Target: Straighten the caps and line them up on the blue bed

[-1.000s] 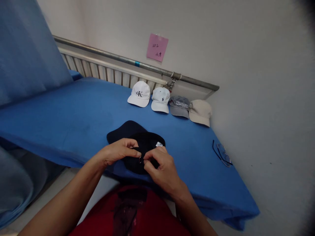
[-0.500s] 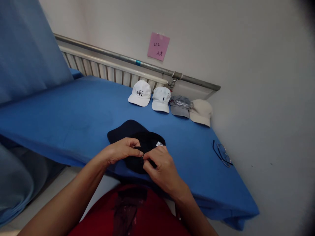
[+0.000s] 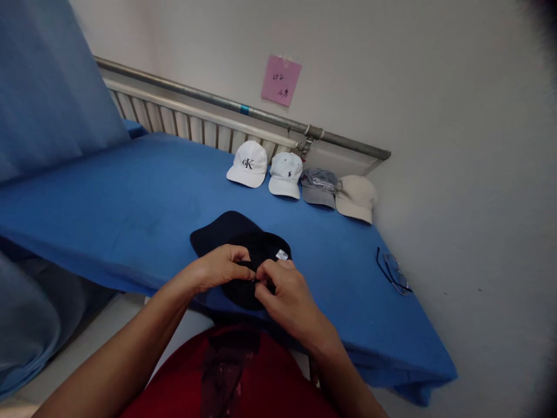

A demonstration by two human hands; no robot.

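Note:
A dark baseball cap [image 3: 226, 229] lies upside down near the front edge of the blue-covered table, its brim pointing up and to the left. A white label shows inside it. My left hand [image 3: 223, 268] is closed, pinching the cap's strap between thumb and fingers. Close against it, my right hand [image 3: 282, 285] pinches the same strap from the right side. A small shiny bit, perhaps a buckle, shows between the fingertips; the fingers hide most of the strap.
Along the back stand a white cap [image 3: 249, 165], a pale cap [image 3: 285, 175], a grey cap [image 3: 319, 187] and a beige cap [image 3: 355, 199]. Glasses [image 3: 394, 273] lie at the right edge of the blue cloth [image 3: 143, 203]. A metal pipe [image 3: 195, 96] and radiator [image 3: 174, 119] run behind.
Both hands keep nearly the same place on the cap's strap. My right fingertips have shifted very slightly to the right, and less of the shiny bit shows between them.

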